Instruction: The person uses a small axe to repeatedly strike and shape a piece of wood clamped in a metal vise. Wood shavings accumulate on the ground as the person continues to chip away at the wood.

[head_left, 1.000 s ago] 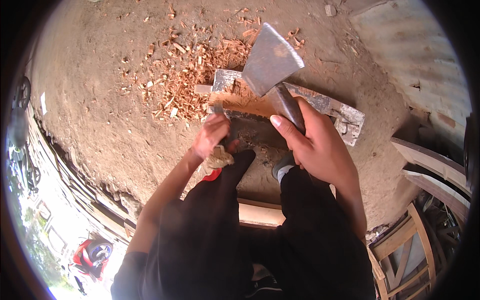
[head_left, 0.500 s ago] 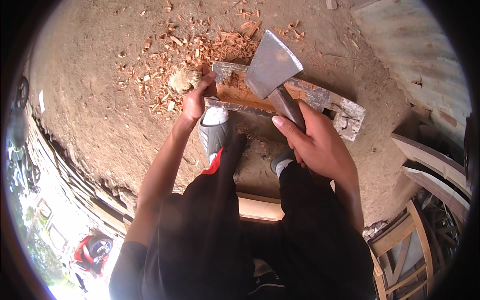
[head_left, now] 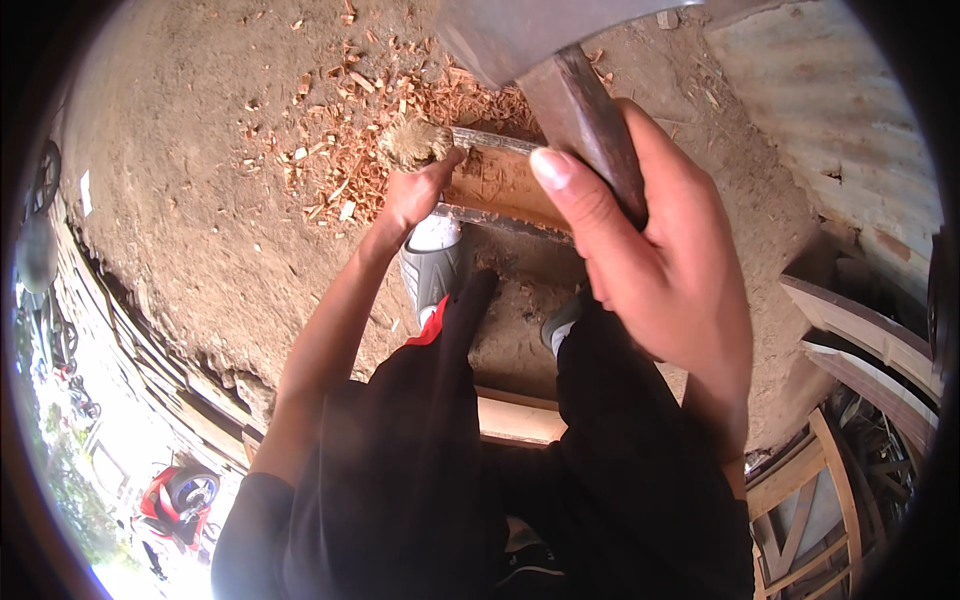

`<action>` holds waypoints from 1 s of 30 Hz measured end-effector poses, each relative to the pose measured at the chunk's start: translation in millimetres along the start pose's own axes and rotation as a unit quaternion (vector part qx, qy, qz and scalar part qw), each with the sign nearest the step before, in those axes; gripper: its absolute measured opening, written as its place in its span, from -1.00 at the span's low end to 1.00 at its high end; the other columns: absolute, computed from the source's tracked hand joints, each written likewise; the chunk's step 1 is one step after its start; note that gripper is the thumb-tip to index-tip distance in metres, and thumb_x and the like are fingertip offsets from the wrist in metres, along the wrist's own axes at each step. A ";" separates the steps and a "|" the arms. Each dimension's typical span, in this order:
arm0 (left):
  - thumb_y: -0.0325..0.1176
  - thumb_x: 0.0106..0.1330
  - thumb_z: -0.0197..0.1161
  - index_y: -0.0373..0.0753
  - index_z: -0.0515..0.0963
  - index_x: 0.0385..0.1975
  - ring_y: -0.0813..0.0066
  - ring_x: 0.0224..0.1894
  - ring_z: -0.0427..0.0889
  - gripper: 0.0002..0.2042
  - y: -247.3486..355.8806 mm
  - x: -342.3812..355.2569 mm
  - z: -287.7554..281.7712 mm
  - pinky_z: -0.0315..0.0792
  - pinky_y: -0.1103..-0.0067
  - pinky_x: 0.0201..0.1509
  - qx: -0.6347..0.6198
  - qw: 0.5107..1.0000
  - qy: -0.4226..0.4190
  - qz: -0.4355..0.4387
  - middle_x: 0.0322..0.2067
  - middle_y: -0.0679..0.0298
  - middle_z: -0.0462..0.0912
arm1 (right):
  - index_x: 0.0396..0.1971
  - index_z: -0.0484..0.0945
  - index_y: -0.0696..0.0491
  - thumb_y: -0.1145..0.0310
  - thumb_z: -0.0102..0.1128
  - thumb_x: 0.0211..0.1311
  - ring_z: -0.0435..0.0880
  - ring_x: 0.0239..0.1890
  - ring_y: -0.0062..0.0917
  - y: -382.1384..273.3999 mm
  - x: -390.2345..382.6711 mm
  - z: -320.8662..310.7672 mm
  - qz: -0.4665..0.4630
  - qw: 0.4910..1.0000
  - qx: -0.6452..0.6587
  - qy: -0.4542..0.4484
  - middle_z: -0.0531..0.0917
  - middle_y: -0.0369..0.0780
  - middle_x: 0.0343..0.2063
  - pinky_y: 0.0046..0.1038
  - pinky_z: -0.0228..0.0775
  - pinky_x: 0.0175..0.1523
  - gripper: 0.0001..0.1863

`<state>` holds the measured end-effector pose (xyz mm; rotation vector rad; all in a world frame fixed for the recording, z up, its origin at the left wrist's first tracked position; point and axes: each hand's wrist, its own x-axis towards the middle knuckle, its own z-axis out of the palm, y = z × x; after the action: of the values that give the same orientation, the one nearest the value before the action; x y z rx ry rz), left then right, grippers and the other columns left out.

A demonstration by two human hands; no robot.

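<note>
My right hand point(head_left: 665, 255) grips the dark wooden handle of a hatchet point(head_left: 535, 35), thumb along the handle. Its broad grey blade is raised close to the view, partly cut off at the top. My left hand point(head_left: 418, 192) is closed around what looks like a chisel point(head_left: 415, 143). Only the tool's pale, frayed, mushroomed handle end shows clearly; its blade is hidden. This hand is at the left end of a long wooden piece point(head_left: 505, 185), reddish-brown inside, with dark, worn long edges. The hatchet and right hand cover the wooden piece's right part.
Wood chips and shavings point(head_left: 350, 150) litter the dirt floor. My shoe point(head_left: 430, 265) is just below the wooden piece's left end. Corrugated sheet point(head_left: 820, 110) stands at upper right. Curved boards point(head_left: 870, 330) and a wooden frame point(head_left: 800, 500) lie at right; a red motorbike point(head_left: 175, 500) is lower left.
My right hand has lifted the hatchet up, closer to the view and away from the wooden piece. My left hand and the frayed handle end have shifted slightly right.
</note>
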<state>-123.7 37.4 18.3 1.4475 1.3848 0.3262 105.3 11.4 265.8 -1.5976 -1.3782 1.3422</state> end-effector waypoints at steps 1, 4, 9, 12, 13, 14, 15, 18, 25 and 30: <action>-0.12 0.48 0.17 -0.03 0.72 -0.01 0.46 -0.44 0.59 -0.73 -5.0 -3.3 1.0 0.52 0.49 -0.29 -0.008 0.999 0.017 0.038 -0.49 0.32 0.63 | -0.20 0.50 0.13 0.19 0.21 0.48 0.41 -0.65 -0.74 -1.8 1.4 9.9 -0.020 1.000 -0.003 0.016 0.44 -0.39 -0.63 -0.53 0.20 -0.54 -0.72; -0.19 0.42 0.22 -0.12 0.70 -0.04 0.31 -0.34 0.68 -0.74 -9.0 -6.4 7.6 0.59 0.46 -0.14 -0.029 0.986 0.055 0.152 -0.43 0.26 0.67 | -0.11 0.45 0.21 0.27 0.23 0.44 0.65 -0.55 -0.27 20.8 9.1 28.4 -0.081 0.992 -0.090 -0.023 0.58 -0.04 -0.56 -0.25 0.36 -0.42 -0.70; -0.24 0.27 0.31 -0.25 0.63 -0.34 0.23 -0.39 0.64 -0.81 -31.1 -2.0 10.6 0.53 0.42 -0.24 0.029 0.962 0.073 0.260 -0.48 0.22 0.63 | -0.19 0.42 0.21 0.26 0.23 0.44 0.61 -0.57 -0.19 51.2 20.6 33.4 -0.039 0.977 -0.178 -0.110 0.53 0.01 -0.61 -0.22 0.35 -0.41 -0.70; -0.35 0.10 0.36 -0.21 0.44 -0.57 0.27 -0.52 0.49 -0.80 -13.2 -49.5 6.7 0.39 0.38 -0.46 0.026 0.980 -0.004 0.196 -0.60 0.20 0.46 | -0.20 0.43 0.21 0.24 0.21 0.45 0.50 -0.62 -0.22 42.2 6.7 18.6 -0.023 0.990 -0.110 -0.080 0.51 -0.01 -0.62 -0.25 0.30 -0.44 -0.70; -0.37 0.06 0.38 -0.22 0.40 -0.59 0.31 -0.53 0.48 -0.77 -18.6 -58.5 12.3 0.37 0.41 -0.47 0.025 0.958 0.010 0.284 -0.60 0.20 0.44 | -0.22 0.44 0.21 0.21 0.19 0.47 0.42 -0.64 -0.31 46.0 2.1 14.0 -0.040 0.994 -0.074 -0.063 0.47 -0.07 -0.64 -0.30 0.26 -0.46 -0.68; -0.40 0.03 0.40 -0.23 0.36 -0.61 0.34 -0.53 0.47 -0.74 -20.2 -65.8 14.6 0.35 0.44 -0.49 0.026 0.929 0.025 0.369 -0.61 0.20 0.42 | -0.22 0.44 0.21 0.20 0.19 0.48 0.41 -0.64 -0.35 45.7 -1.5 9.9 -0.017 0.994 -0.090 -0.063 0.46 -0.08 -0.64 -0.31 0.25 -0.47 -0.67; -0.42 0.02 0.40 -0.23 0.35 -0.61 0.34 -0.54 0.46 -0.73 -17.4 -66.0 18.3 0.34 0.44 -0.50 0.028 0.914 0.030 0.403 -0.61 0.20 0.41 | -0.22 0.44 0.21 0.19 0.19 0.48 0.41 -0.65 -0.40 43.4 -5.8 3.9 0.009 0.992 -0.108 -0.061 0.46 -0.09 -0.64 -0.33 0.24 -0.47 -0.66; -0.46 0.02 0.40 -0.24 0.33 -0.62 0.35 -0.54 0.44 -0.72 -10.8 -64.8 23.5 0.33 0.45 -0.50 0.019 0.902 0.047 0.429 -0.61 0.20 0.40 | -0.21 0.47 0.16 0.14 0.15 0.51 0.41 -0.70 -0.63 49.6 -13.6 -5.1 0.088 0.989 -0.106 -0.058 0.45 -0.25 -0.67 -0.47 0.23 -0.57 -0.67; -0.30 0.23 0.25 -0.18 0.36 -0.55 0.58 -0.53 0.32 -0.78 5.6 -14.6 -2.2 0.20 0.54 -0.47 -0.352 0.924 0.062 0.133 -0.61 0.39 0.37 | -0.20 0.48 0.20 0.08 0.16 0.49 0.55 -0.64 -0.52 57.5 -21.5 -14.7 0.243 0.967 -0.016 -0.071 0.53 -0.21 -0.65 -0.38 0.36 -0.48 -0.60; -0.27 0.35 0.22 -0.16 0.37 -0.49 0.62 -0.53 0.25 -0.78 25.1 -4.4 -1.6 0.14 0.60 -0.38 -0.383 0.921 0.053 0.044 -0.60 0.43 0.31 | -0.23 0.48 0.17 0.07 0.16 0.48 0.51 -0.66 -0.61 66.9 -24.9 -15.5 0.276 0.958 0.005 -0.073 0.49 -0.28 -0.67 -0.43 0.34 -0.50 -0.60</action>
<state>-112.2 40.2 41.0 0.8390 1.0841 0.9041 142.7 -27.0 216.1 -2.0007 -1.0316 1.8106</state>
